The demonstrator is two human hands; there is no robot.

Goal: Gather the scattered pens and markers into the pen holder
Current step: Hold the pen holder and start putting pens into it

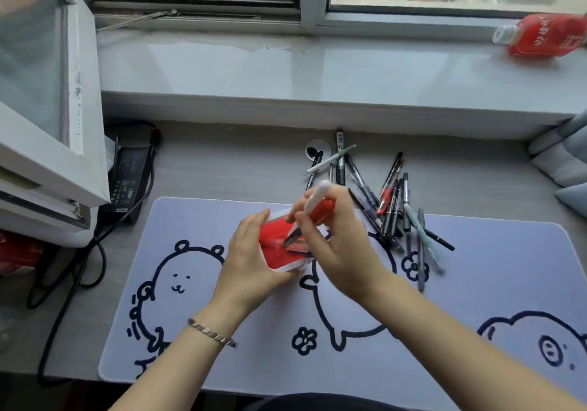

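Note:
A red pen holder (275,247) with a white rim stands on the desk mat, and my left hand (251,259) grips its near left side. My right hand (336,239) holds a white pen (313,202) and a red marker (322,212) together, tips pointing down into the holder's mouth. A few pens seem to lie inside the holder. A heap of several black, grey, red and white pens (386,201) lies on the desk to the right of the holder, partly on the mat.
The white desk mat (476,283) with cartoon drawings covers most of the grey desk. A black power adapter (128,177) and cables sit at the left. A red bottle (543,34) lies on the windowsill. An open window frame (47,124) juts in at the left.

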